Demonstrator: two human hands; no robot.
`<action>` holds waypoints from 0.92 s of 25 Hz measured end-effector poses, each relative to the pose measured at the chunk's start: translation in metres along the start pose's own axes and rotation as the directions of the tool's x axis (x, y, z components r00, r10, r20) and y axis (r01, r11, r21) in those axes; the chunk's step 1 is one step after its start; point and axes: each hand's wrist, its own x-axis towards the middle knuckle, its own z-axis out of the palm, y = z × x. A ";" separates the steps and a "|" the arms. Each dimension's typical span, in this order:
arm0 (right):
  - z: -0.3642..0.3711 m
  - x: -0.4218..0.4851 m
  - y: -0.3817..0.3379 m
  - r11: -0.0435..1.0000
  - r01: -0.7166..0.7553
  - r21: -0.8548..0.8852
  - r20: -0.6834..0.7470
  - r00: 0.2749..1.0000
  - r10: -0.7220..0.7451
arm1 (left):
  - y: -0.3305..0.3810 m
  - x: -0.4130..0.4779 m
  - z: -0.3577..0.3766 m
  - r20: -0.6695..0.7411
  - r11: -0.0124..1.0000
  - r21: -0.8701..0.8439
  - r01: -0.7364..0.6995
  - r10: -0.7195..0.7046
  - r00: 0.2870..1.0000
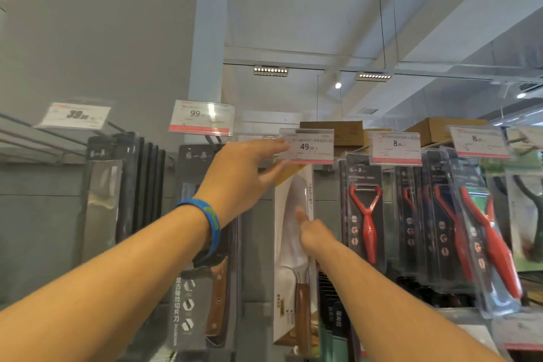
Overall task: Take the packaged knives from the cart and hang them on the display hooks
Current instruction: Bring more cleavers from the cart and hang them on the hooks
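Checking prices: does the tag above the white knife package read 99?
No, the tag above the white knife package reads 49.

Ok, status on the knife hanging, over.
Left hand open, fingers on the 49 price tag. Right hand pinches white knife package at its edge. Hook hidden behind tag.

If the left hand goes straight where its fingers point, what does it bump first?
The 49 price tag; the left hand has its fingertips about at the tag's left edge already, though depth is unclear.

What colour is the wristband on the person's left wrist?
Blue with a green mark; the wristband shows best in the head view.
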 end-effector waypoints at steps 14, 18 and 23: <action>-0.028 -0.237 0.158 0.855 0.278 0.437 -0.162 0.960 -0.229 | 0.044 -0.239 0.036 0.505 0.348 -0.691 0.633 -0.393 0.768; -0.019 -0.347 0.287 0.933 -0.004 0.360 -0.273 0.956 0.109 | 0.111 -0.357 0.091 0.836 0.061 -0.499 0.864 -0.227 0.499; 0.012 -0.533 0.433 0.752 -0.513 0.413 -0.376 0.656 0.654 | 0.208 -0.518 0.153 0.996 0.152 0.026 0.988 0.083 -0.039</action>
